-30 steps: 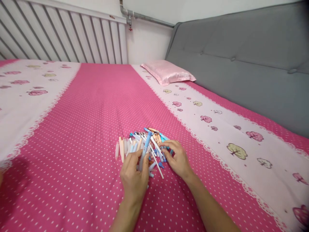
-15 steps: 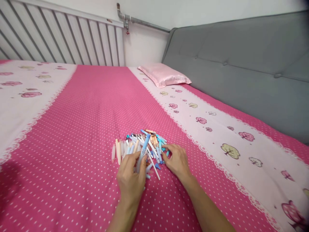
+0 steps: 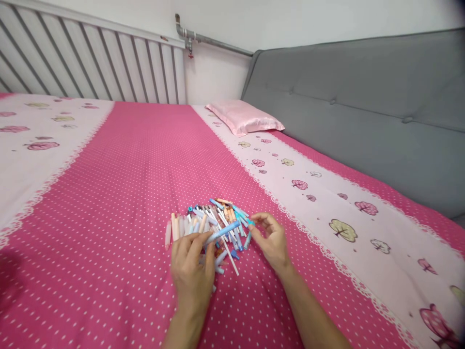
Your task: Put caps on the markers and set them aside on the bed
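Note:
A heap of pens in blue, white and peach lies on the pink dotted bedsheet. My left hand rests at the heap's near edge, its fingers closed on a light blue pen that points to the right. My right hand is at the heap's right side, thumb and fingers pinched on a small teal pen or cap; I cannot make out which.
A pink satin pillow lies at the far end by the grey padded headboard. A white slatted rail runs along the back. Pale bands with tree prints flank the pink middle strip.
The blue pen in my left hand has swung from pointing away to pointing right. My right hand has lifted off the heap and pinched a small teal piece. The view has shifted slightly.

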`<state>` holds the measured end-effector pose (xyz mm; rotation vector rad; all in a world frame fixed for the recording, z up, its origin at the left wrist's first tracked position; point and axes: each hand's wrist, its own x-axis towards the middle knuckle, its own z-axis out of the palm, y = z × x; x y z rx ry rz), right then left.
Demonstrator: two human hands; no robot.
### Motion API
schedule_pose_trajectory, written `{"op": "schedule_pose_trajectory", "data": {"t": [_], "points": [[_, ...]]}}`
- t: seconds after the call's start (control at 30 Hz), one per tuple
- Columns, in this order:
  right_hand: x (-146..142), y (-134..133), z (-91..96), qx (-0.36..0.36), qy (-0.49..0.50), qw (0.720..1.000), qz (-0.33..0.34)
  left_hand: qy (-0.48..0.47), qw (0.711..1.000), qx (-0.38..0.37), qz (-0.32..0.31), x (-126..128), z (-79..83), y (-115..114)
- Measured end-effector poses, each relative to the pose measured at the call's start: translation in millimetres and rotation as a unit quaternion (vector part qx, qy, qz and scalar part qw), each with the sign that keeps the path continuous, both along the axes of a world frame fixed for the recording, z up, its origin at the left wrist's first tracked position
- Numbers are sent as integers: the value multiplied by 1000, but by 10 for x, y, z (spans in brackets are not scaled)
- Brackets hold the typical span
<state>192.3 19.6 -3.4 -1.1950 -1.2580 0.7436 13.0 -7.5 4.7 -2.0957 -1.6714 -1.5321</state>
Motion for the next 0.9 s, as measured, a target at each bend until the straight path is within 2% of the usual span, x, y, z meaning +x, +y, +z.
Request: {"op": "schedule_pose_trajectory", "data": {"t": [0.07, 0.13, 0.27, 0.63, 0.9], "points": [[17, -15, 35, -23, 127, 990, 57, 8, 1000, 5, 7, -5, -5, 7], [34, -25, 60, -53, 213, 971, 99, 13, 1000, 6, 11, -10, -10, 9], [56, -30, 87, -90, 280, 947, 128, 16, 1000, 4, 18, -16, -15, 7], [10, -57, 110, -92, 239, 954, 157, 28, 999, 14, 22, -12, -18, 4], [35, -55, 86, -72, 193, 968, 147, 37, 999, 18, 25, -22, -26, 6]]}}
